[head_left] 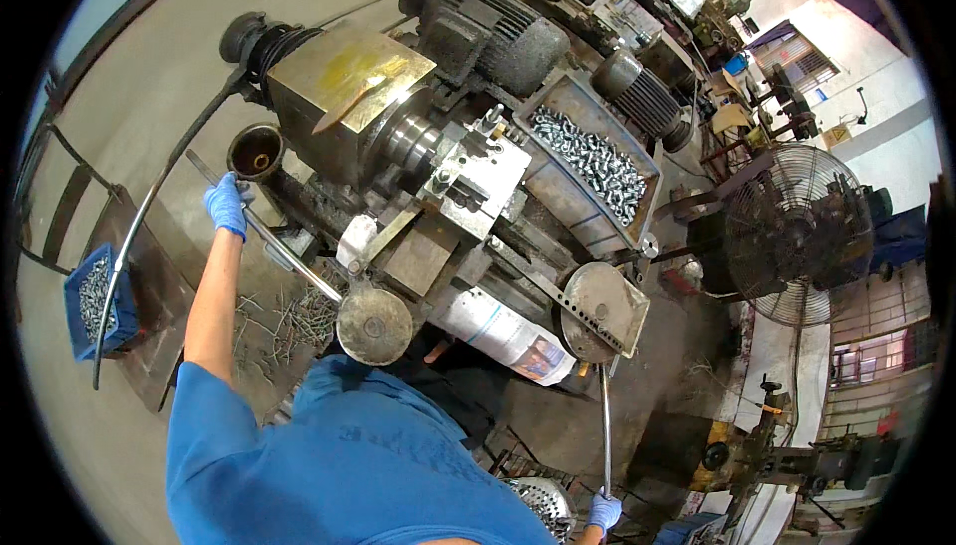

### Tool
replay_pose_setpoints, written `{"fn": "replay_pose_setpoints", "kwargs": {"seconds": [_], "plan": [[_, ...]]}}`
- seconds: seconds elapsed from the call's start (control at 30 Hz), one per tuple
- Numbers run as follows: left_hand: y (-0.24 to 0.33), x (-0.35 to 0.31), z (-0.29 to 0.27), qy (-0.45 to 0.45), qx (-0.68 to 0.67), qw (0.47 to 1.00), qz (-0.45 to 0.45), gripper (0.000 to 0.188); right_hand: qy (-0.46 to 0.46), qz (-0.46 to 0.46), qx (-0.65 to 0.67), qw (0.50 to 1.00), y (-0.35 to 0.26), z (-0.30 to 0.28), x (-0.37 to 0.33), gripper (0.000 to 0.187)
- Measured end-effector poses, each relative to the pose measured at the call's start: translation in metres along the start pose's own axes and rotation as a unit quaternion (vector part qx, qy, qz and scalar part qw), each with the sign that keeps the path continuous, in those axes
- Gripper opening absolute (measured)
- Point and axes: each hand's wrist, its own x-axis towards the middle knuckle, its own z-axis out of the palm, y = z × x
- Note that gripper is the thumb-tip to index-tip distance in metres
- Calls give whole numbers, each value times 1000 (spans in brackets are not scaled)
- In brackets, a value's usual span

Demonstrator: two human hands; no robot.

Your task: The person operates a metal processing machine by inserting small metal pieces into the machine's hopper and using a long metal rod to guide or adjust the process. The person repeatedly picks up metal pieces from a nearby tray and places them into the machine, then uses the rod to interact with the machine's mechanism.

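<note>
Left hand gripping left lever, 9 o'clock; right hand clamping right lever, 5 o'clock. Levers looking stiff, likely slick — outer ends probably giving best hold.

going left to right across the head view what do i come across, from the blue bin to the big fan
Blue bin of small metal parts → gloved left hand → round metal disc → white printed sheet → gloved right hand → big caged fan
</note>
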Motion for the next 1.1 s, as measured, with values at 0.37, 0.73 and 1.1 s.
{"fn": "replay_pose_setpoints", "kwargs": {"seconds": [0.37, 0.73, 1.1], "plan": [[-1, 1, -3, -5, -9, 1000, -10, 21, 27, -3, -26, 999, -9, -12, -19, 55], [-5, 2, -5, -11, -14, 1000, 3, 21, 13, -3, -2, 1000, -8, -12, -24, 55], [-1, -1, -6, -19, -11, 1000, -1, 22, 34, -4, -17, 999, -5, -5, -26, 51]]}}
